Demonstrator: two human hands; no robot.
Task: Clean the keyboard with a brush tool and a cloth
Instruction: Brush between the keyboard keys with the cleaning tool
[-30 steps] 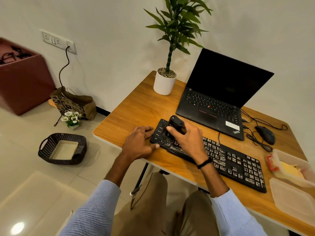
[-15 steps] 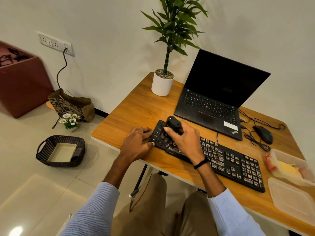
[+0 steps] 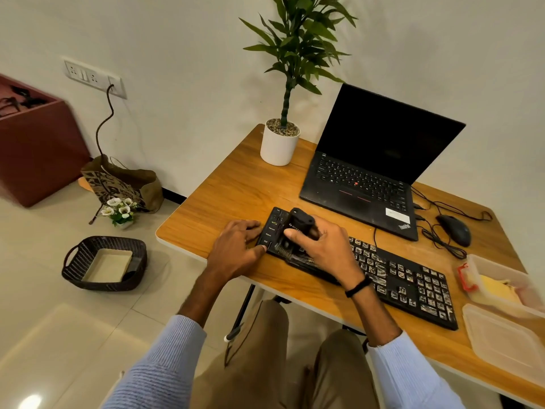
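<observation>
The keyboard [image 3: 413, 287] lies along the near edge of the bench [image 3: 236, 187]. It looks light and likely to skid, so the left hand [image 3: 236, 249] braces its left end with relaxed fingers. The right hand [image 3: 324, 249] is wrapped round the brush tool [image 3: 299, 221] — a stubby, rigid black block, bristles down on the leftmost keys — best gripped by its body and pressed lightly.

The right hand [image 3: 324, 249] draws the brush tool [image 3: 299, 224] a little lower in the frame, from the upper key rows at the left end of the keyboard [image 3: 398, 281] toward its near edge (bristles [image 3: 282, 246] now blurred over the bottom rows). The whole view shifts slightly too.
</observation>
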